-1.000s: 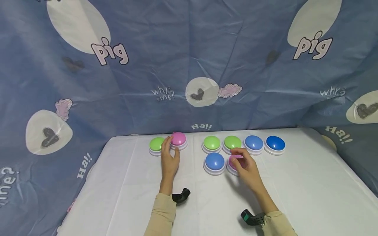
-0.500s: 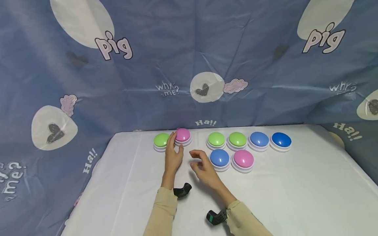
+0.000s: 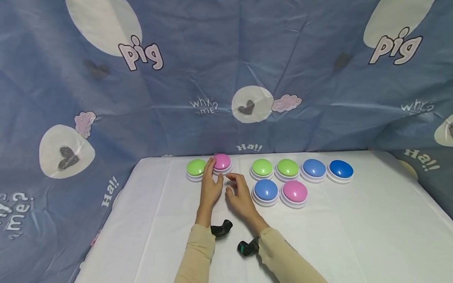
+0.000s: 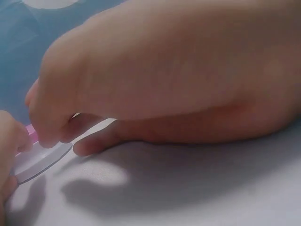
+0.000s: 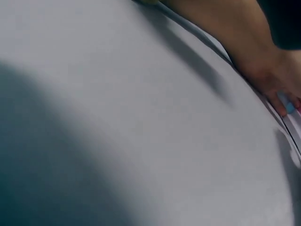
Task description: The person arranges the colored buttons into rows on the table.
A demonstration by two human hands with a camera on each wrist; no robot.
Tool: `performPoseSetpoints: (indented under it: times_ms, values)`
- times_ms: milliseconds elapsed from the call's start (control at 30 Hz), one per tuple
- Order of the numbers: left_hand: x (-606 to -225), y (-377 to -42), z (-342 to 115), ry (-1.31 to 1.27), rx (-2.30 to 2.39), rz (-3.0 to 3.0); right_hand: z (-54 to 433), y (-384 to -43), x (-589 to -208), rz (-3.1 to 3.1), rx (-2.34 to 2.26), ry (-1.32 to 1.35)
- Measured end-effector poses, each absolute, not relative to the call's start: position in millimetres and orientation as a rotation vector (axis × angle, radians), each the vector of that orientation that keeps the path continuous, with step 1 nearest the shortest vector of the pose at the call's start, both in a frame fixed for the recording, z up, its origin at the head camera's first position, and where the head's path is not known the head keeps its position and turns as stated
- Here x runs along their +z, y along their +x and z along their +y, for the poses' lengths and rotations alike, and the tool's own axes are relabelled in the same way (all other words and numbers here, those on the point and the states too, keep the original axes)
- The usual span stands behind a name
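Observation:
At the back left of the table, a pink push button (image 3: 223, 162) with a domed top and white round base stands beside a green push button (image 3: 196, 168). My left hand (image 3: 210, 188) holds the pink one at its left side, fingers at the dome and thumb in front. In the left wrist view the bent fingers of that hand (image 4: 141, 70) come down over the white base (image 4: 44, 160). My right hand (image 3: 242, 196) is just in front and to the right, thumb and forefinger loosely curved and apart, fingertips close to the base's front edge.
To the right, two more green buttons (image 3: 262, 168), a light blue button (image 3: 313, 168) and a dark blue button (image 3: 341, 169) form a back row. Before them sit a blue button (image 3: 266, 190) and a pink one (image 3: 295, 192). A printed blue cloth (image 3: 198, 133) hangs behind.
My right hand has left the front pink button on the right and moved left, close to the left hand. The left hand has stayed at the back pink button. The head view has shifted slightly.

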State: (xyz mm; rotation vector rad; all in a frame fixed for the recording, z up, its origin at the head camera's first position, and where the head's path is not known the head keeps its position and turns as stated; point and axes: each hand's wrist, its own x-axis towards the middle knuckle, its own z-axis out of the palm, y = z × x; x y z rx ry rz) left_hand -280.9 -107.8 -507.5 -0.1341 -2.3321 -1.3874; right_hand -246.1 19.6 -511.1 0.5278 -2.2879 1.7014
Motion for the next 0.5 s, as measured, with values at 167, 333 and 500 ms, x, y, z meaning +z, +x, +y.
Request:
performPoseSetpoints:
  times_ms: [167, 333, 500]
  values:
    - [-509, -286, -112, -0.168, -1.337, -2.329, 16, -257, -512, -2.267, 1.684, 0.501]
    - [-510, -292, -118, -0.187, -1.291, -2.331, 13, -267, -513, -2.275, 1.631, 0.451]
    - [-511, -293, -120, -0.174, -1.305, -2.368, 13, -276, -515, -2.320, 1.563, 0.420]
